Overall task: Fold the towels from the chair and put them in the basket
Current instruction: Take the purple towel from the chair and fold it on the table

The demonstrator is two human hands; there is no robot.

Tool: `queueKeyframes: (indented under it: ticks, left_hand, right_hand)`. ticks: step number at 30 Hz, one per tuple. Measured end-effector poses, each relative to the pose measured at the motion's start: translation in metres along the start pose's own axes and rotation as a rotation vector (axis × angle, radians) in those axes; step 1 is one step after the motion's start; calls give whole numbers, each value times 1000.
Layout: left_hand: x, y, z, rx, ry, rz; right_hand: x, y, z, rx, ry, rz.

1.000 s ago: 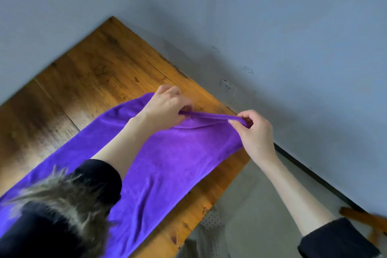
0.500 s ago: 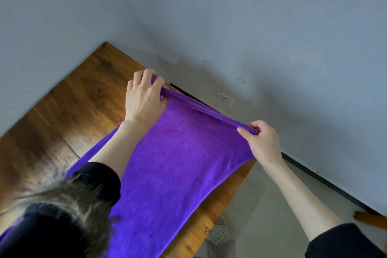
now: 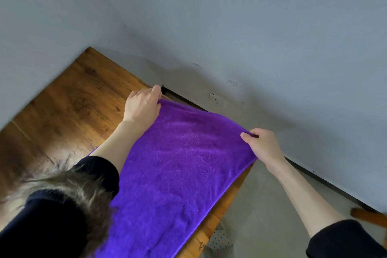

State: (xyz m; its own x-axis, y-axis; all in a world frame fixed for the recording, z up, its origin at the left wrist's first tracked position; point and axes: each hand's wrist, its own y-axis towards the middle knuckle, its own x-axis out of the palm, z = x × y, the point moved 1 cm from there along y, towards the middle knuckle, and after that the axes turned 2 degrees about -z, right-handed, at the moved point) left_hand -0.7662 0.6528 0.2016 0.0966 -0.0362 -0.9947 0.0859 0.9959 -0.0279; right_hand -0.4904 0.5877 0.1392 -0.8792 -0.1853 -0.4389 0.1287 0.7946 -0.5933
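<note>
We are pinching the purple towel (image 3: 180, 165) by its far corners, left hand (image 3: 142, 107) and right hand (image 3: 265, 145) each gripping one, so the cloth is lying flat on the wooden table (image 3: 69, 107). The right corner is sitting at the table's edge — open floor beyond, wall close behind.

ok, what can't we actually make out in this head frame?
- Purple towel: near end hidden by hair and dark sleeve, cut by the bottom edge.
- Basket: only a perforated white sliver below the table, probably it.
- Chair: just a wooden piece at the right edge.
- Left hand, right hand: pinching fingertips tucked behind the towel edge.
</note>
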Motion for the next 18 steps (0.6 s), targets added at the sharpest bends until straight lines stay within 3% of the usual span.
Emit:
queueKeyframes:
  ticks: [5, 9, 14, 18]
  left_hand:
    - [7, 10, -8, -95, -121, 30]
    - [5, 31, -5, -191, -367, 108]
    - [-4, 46, 0, -224, -475, 231]
    - [-3, 28, -9, -235, -470, 180]
  right_hand:
    - [-5, 15, 5, 81, -105, 9]
    - [-19, 33, -15, 10, -291, 168]
    - [-47, 48, -49, -131, -154, 416]
    - [-44, 33, -53, -214, -140, 400]
